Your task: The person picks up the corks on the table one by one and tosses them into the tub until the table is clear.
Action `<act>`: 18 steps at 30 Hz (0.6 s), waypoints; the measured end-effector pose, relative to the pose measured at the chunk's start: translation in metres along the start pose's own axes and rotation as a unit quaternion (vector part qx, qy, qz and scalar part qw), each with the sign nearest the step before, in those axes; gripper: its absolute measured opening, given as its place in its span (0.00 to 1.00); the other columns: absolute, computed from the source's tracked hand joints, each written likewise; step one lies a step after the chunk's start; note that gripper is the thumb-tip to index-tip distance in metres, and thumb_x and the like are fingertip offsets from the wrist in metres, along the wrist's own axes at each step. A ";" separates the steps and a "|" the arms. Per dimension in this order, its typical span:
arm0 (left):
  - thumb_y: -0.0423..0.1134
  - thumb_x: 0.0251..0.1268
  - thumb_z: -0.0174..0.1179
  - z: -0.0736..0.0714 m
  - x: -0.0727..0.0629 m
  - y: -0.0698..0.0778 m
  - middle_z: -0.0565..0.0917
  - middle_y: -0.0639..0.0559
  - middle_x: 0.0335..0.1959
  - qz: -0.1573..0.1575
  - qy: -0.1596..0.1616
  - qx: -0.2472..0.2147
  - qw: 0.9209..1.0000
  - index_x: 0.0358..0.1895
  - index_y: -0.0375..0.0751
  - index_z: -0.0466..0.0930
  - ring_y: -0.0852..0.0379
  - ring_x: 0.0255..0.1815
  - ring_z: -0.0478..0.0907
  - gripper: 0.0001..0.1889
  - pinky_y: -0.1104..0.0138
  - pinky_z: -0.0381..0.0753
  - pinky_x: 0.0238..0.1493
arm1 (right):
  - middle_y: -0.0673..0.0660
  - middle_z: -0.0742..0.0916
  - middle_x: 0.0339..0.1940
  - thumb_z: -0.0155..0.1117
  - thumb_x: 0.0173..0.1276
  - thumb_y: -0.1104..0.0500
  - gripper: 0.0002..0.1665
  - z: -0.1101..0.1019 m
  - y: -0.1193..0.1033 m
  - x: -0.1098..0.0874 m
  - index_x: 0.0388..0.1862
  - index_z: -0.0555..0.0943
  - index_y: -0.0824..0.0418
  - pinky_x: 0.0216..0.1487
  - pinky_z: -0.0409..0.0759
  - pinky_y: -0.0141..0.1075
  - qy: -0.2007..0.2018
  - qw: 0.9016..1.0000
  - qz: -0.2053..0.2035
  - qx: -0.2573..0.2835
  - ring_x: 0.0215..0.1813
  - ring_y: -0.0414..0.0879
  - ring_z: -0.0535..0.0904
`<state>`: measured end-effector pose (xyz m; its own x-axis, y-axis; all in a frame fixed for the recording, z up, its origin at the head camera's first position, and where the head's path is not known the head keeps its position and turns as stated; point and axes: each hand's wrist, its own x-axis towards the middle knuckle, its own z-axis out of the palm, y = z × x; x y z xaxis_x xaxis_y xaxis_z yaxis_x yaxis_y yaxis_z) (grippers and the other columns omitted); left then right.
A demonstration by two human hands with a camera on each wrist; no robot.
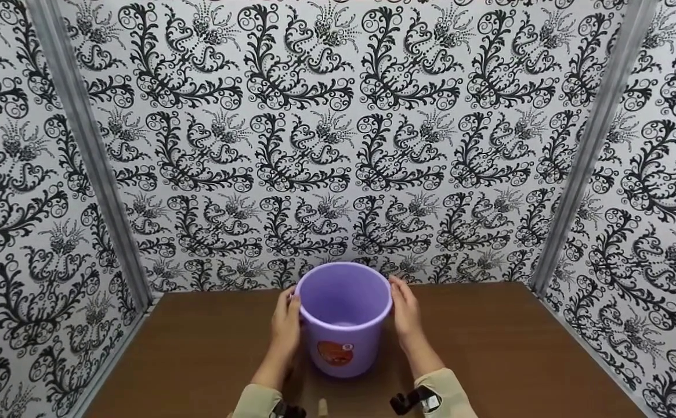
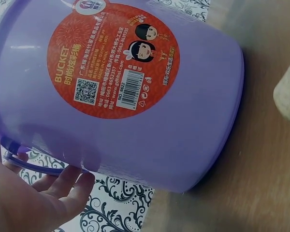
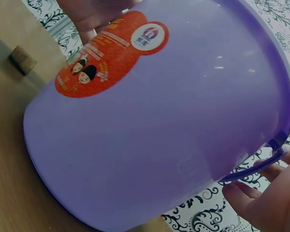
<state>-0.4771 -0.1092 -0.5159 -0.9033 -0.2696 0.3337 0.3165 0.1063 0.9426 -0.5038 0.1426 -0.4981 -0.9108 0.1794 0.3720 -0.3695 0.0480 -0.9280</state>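
Observation:
A purple plastic bucket point(image 1: 346, 348) stands upright on the brown table, its round mouth facing up and nothing visible inside. Its front carries a round red-orange sticker point(image 2: 113, 63) with printing and cartoon faces. My left hand point(image 1: 286, 319) holds the bucket's left side just below the rim, fingers curled by the thin purple handle point(image 2: 38, 168). On the opposite side, my right hand point(image 1: 405, 307) holds it near the rim, its fingers around the handle point(image 3: 251, 166) there. A small tan cork-like cylinder point(image 1: 322, 407) stands on the table in front of the bucket.
The brown wooden table point(image 1: 210, 348) reaches back to a wall point(image 1: 303, 145) covered in black-and-white scroll patterns. Similar patterned panels flank it, with grey metal posts point(image 1: 91, 145) at the corners. Black straps with cameras point(image 1: 416, 400) sit on both beige-sleeved wrists.

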 end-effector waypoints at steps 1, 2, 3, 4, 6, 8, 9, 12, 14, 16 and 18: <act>0.47 0.87 0.48 0.000 0.000 0.001 0.82 0.32 0.66 0.000 0.001 0.000 1.000 0.73 0.41 0.74 0.43 0.56 0.83 0.22 0.52 0.85 0.54 | 0.74 0.76 0.76 0.46 0.87 0.59 0.26 0.001 0.001 0.000 0.75 0.71 0.74 0.81 0.68 0.58 -0.001 1.000 0.003 0.003 0.77 0.69 0.72; 0.48 0.86 0.49 0.000 0.000 0.001 0.82 0.33 0.67 -0.001 0.001 -0.001 1.000 0.73 0.42 0.74 0.42 0.57 0.83 0.22 0.52 0.85 0.55 | 0.74 0.76 0.76 0.46 0.87 0.59 0.26 0.001 0.001 0.001 0.75 0.71 0.73 0.80 0.69 0.59 -0.005 1.000 0.001 0.003 0.77 0.69 0.72; 0.48 0.86 0.49 0.000 0.001 0.001 0.82 0.33 0.67 -0.001 0.003 0.001 1.000 0.73 0.42 0.75 0.42 0.57 0.83 0.22 0.52 0.85 0.55 | 0.74 0.76 0.76 0.46 0.87 0.59 0.26 0.002 0.002 0.001 0.75 0.72 0.72 0.80 0.69 0.58 -0.007 1.000 0.004 0.008 0.76 0.69 0.73; 0.48 0.86 0.49 0.000 0.000 0.001 0.82 0.33 0.67 0.000 0.006 0.003 1.000 0.72 0.43 0.75 0.42 0.57 0.82 0.22 0.52 0.85 0.55 | 0.74 0.76 0.76 0.45 0.87 0.59 0.26 0.002 0.003 0.001 0.75 0.72 0.72 0.79 0.70 0.58 -0.010 1.000 0.002 0.008 0.76 0.69 0.73; 0.47 0.86 0.49 0.001 -0.001 0.000 0.82 0.33 0.66 0.004 0.009 0.002 1.000 0.72 0.43 0.75 0.43 0.56 0.83 0.22 0.51 0.85 0.55 | 0.74 0.76 0.76 0.45 0.88 0.59 0.26 0.001 0.004 0.000 0.76 0.71 0.71 0.78 0.71 0.59 -0.019 1.000 -0.001 0.009 0.75 0.69 0.74; 0.46 0.86 0.49 0.002 -0.001 0.000 0.83 0.33 0.64 0.007 0.013 0.004 1.000 0.71 0.42 0.76 0.43 0.55 0.83 0.21 0.51 0.85 0.54 | 0.74 0.76 0.76 0.44 0.88 0.58 0.27 0.001 0.005 0.001 0.76 0.71 0.71 0.79 0.71 0.59 -0.027 1.000 0.001 0.009 0.75 0.69 0.74; 0.46 0.86 0.49 0.003 -0.001 0.000 0.83 0.33 0.64 0.010 0.015 0.005 1.000 0.71 0.42 0.76 0.43 0.54 0.83 0.21 0.51 0.85 0.54 | 0.74 0.75 0.77 0.44 0.88 0.58 0.27 0.001 0.005 0.001 0.77 0.70 0.71 0.79 0.71 0.60 -0.029 1.000 0.001 0.008 0.75 0.70 0.74; 0.45 0.86 0.49 0.003 -0.002 0.000 0.83 0.32 0.64 0.016 0.013 0.012 1.000 0.71 0.40 0.76 0.41 0.56 0.83 0.21 0.55 0.84 0.54 | 0.74 0.75 0.77 0.44 0.88 0.57 0.28 0.001 0.004 0.003 0.78 0.69 0.70 0.79 0.69 0.61 -0.030 0.999 0.014 0.011 0.76 0.70 0.72; 0.45 0.86 0.48 0.003 -0.002 0.001 0.83 0.31 0.65 0.015 0.010 0.013 1.000 0.71 0.40 0.76 0.39 0.59 0.83 0.21 0.56 0.83 0.55 | 0.74 0.74 0.77 0.43 0.88 0.57 0.28 0.002 0.004 0.003 0.79 0.68 0.71 0.80 0.69 0.61 -0.031 0.999 0.019 0.014 0.76 0.70 0.72; 0.45 0.87 0.48 0.003 -0.001 0.002 0.82 0.31 0.65 0.015 0.010 0.012 1.000 0.71 0.40 0.76 0.37 0.60 0.82 0.21 0.56 0.83 0.56 | 0.74 0.74 0.77 0.42 0.89 0.57 0.28 0.003 0.004 0.004 0.79 0.67 0.71 0.80 0.69 0.61 -0.032 0.999 0.024 0.017 0.76 0.70 0.72; 0.46 0.87 0.47 0.001 -0.001 0.003 0.82 0.32 0.65 0.016 0.015 0.016 1.000 0.71 0.40 0.76 0.37 0.60 0.82 0.21 0.54 0.83 0.57 | 0.74 0.74 0.78 0.41 0.89 0.57 0.29 0.005 0.004 0.005 0.79 0.67 0.71 0.80 0.69 0.60 -0.035 0.999 0.025 0.018 0.76 0.70 0.72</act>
<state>-0.4758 -0.1073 -0.5135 -0.8840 -0.2936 0.3638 0.3351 0.1448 0.9310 -0.5103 0.1387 -0.4998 -0.9382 0.1120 0.3274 -0.3290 0.0043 -0.9443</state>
